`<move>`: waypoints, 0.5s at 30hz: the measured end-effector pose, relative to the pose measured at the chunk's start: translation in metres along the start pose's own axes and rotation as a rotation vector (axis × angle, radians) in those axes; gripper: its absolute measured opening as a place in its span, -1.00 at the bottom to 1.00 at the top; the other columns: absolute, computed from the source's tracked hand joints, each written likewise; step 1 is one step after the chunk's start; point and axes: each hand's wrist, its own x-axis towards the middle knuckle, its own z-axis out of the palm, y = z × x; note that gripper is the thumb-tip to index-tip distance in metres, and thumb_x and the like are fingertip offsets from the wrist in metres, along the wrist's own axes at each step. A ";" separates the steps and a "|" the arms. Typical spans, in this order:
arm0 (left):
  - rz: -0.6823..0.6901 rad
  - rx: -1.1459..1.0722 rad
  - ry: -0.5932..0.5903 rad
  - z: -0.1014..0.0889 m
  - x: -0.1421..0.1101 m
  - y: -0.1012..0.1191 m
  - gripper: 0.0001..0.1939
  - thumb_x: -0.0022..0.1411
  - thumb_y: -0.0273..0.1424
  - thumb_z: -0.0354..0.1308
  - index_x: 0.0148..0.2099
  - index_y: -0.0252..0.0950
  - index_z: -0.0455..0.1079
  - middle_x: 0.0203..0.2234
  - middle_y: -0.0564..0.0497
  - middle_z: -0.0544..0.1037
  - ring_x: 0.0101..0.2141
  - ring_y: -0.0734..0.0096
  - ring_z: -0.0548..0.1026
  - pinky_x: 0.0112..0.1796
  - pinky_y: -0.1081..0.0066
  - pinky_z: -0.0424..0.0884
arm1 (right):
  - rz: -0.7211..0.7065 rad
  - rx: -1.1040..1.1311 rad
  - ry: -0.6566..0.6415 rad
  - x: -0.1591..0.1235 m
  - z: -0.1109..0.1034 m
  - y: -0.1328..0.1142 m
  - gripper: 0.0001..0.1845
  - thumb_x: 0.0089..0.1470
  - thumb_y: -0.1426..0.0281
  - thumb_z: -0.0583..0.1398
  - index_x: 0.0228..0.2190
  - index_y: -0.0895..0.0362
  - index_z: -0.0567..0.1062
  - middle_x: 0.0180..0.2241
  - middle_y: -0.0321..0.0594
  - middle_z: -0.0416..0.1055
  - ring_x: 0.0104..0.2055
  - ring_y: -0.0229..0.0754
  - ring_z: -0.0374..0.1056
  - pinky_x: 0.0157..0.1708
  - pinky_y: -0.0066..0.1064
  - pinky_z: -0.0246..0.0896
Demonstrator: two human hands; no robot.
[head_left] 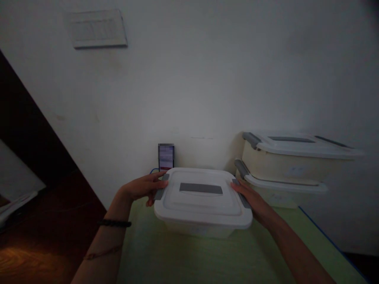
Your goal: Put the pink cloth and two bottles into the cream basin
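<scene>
A lidded plastic storage box (204, 205) is in front of me, its white lid on top with a grey handle strip across the middle. My left hand (148, 187) grips its left end at the grey side latch, thumb on top and the other fingers lower down. At the opposite end my right hand (250, 197) is closed round the other grey latch, with the thumb over the lid edge and the remaining fingers mostly hidden. Whether the box's underside touches the green tabletop (148, 252) cannot be made out.
Two similar boxes stand stacked at the right, an upper box (290, 165) on a lower box (278, 195). A phone (166, 159) leans upright against the wall behind the held box, near a blue cable. A switch panel (99, 29) is on the wall, upper left.
</scene>
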 end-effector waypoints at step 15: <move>0.106 -0.333 0.393 0.066 0.006 -0.036 -0.19 -0.07 0.28 -0.13 -0.11 -0.25 0.47 -0.46 -0.09 0.62 -0.21 0.05 0.55 -0.25 0.22 0.46 | -0.071 0.286 0.034 -0.037 0.023 0.059 -0.27 -0.17 -0.28 0.02 -0.24 -0.02 0.56 -0.20 -0.16 0.57 0.12 0.05 0.27 0.02 -0.12 0.20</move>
